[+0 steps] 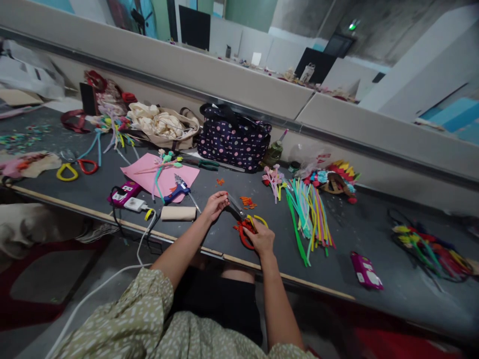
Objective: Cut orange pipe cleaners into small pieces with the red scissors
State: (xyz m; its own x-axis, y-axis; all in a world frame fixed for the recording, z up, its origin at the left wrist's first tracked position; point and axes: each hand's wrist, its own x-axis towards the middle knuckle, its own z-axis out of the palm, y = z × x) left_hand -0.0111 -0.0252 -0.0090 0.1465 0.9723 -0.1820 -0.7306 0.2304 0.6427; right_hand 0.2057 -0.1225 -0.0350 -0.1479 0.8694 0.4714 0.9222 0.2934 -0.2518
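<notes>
My right hand (264,235) is wrapped around the handles of a pair of scissors (238,210), one loop red and one yellow. The blades point up and left, toward my left hand (217,205). That hand has its fingertips pinched together near the blade tips; a speck of red shows there, too small to name. Small orange cut pieces (248,202) lie on the table just beyond the scissors, and more red-orange bits are partly hidden under my right hand. A few other orange bits (220,182) lie farther back.
Right of my hands lies a bundle of coloured pipe cleaners (310,214). To the left are a blue glue gun (179,189) on pink paper (140,170), a beige roll (178,213), a purple power strip (125,193) and second scissors (77,168). A dotted bag (234,139) stands behind.
</notes>
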